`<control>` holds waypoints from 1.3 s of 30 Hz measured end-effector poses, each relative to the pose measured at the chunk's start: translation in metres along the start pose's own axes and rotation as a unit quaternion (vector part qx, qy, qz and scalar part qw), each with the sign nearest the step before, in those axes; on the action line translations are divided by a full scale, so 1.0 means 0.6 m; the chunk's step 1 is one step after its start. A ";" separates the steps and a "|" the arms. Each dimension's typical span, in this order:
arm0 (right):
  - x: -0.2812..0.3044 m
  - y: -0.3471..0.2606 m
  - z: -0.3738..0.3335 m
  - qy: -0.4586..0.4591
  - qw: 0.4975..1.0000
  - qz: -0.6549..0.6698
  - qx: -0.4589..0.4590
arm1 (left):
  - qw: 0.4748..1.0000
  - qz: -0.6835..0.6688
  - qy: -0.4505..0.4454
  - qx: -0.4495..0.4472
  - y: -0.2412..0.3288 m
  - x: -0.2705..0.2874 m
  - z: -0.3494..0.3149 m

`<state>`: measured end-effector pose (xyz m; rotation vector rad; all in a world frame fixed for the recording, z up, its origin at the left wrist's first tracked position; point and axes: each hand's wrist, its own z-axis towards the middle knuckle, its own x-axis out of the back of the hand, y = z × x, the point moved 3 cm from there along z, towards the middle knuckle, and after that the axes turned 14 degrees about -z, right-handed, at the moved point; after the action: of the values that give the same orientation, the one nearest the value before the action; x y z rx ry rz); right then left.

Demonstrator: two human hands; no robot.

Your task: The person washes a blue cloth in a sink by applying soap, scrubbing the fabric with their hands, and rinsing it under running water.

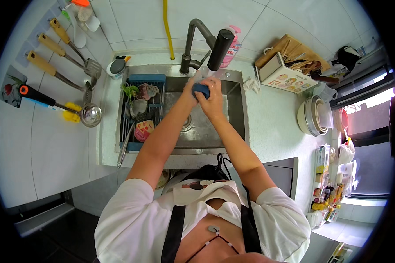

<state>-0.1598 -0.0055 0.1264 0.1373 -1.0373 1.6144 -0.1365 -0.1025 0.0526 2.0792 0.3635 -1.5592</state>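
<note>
Over the steel sink (202,147), both my hands are together beneath the spout of the dark faucet (220,49). My right hand (213,93) has its fingers curled round a dark-blue sponge (201,90). On the other side of the sponge, my left hand (190,90) is closed, its fingertips largely hidden. A pale, glassy patch shows between the hands and the faucet; whether it is water or a clear vessel I cannot tell.
A blue dish rack (147,78) with several items fills the sink's left side. Behind stands a pink pump bottle (233,46). To the right are a utensil box (285,74) and stacked bowls (312,116). A ladle (91,115) hangs on the left wall.
</note>
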 end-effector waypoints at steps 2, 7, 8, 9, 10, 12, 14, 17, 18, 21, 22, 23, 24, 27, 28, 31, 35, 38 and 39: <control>-0.006 0.001 0.003 0.008 1.000 0.003 -0.011 | 0.997 -0.045 0.059 0.024 -0.006 -0.014 -0.008; -0.021 -0.002 0.021 0.005 0.998 -0.009 -0.061 | 0.994 -0.070 0.079 0.012 -0.005 0.010 0.003; -0.026 0.004 0.023 -0.002 0.997 -0.005 -0.076 | 0.994 -0.072 0.086 0.004 -0.002 0.015 0.002; -0.029 0.014 0.024 -0.007 0.996 -0.003 -0.092 | 0.993 -0.074 0.091 -0.002 0.000 0.013 -0.001; -0.034 0.025 0.026 -0.013 0.994 -0.001 -0.108 | 0.992 -0.048 0.109 -0.050 0.001 0.008 -0.002; -0.046 0.052 0.027 0.027 0.986 0.041 -0.159 | 0.979 0.006 0.145 -0.145 -0.002 -0.003 -0.005; -0.067 0.087 0.028 0.048 0.977 0.055 -0.201 | 0.968 0.078 0.169 -0.168 -0.004 0.012 0.006; -0.078 0.136 0.036 0.010 0.965 0.028 -0.262 | 0.955 0.191 0.161 -0.159 0.001 0.018 0.002; -0.068 0.135 0.045 -0.035 0.958 0.018 -0.285 | 0.958 0.215 0.141 -0.128 0.006 0.020 -0.007; -0.044 0.133 0.057 -0.110 0.943 0.017 -0.314 | 0.965 0.217 0.124 -0.085 0.015 0.033 -0.036; -0.040 0.132 0.059 -0.125 0.940 0.022 -0.318 | 0.967 0.206 0.125 -0.078 0.013 0.035 -0.046; -0.038 0.131 0.059 -0.132 0.938 0.029 -0.320 | 0.950 0.264 0.146 -0.082 0.010 0.035 -0.058; -0.036 0.128 0.061 -0.138 0.936 0.037 -0.322 | 0.928 0.321 0.165 -0.087 0.009 0.027 -0.073; -0.034 0.131 0.069 -0.134 0.947 0.014 -0.293 | 0.914 0.376 0.116 -0.099 0.003 0.027 -0.077; -0.034 0.132 0.073 -0.130 0.952 -0.001 -0.278 | 0.917 0.375 0.083 -0.103 0.001 0.028 -0.077; -0.032 0.129 0.079 -0.194 0.940 0.009 -0.280 | 0.906 0.422 -0.036 0.003 0.004 0.007 -0.080; -0.010 0.093 0.082 -0.287 0.932 0.014 -0.221 | 0.959 0.283 0.007 -0.006 0.034 0.045 -0.057; -0.003 0.140 0.072 -0.359 0.923 -0.046 -0.130 | 0.973 0.153 0.164 -0.058 0.063 0.020 -0.075; -0.002 0.147 0.063 -0.376 0.917 -0.039 -0.128 | 0.975 0.163 0.139 -0.050 0.066 0.019 -0.074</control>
<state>-0.2494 -0.0282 0.1008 0.6520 -1.7934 1.3456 -0.0770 -0.1122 0.0607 2.1529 0.1790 -1.0430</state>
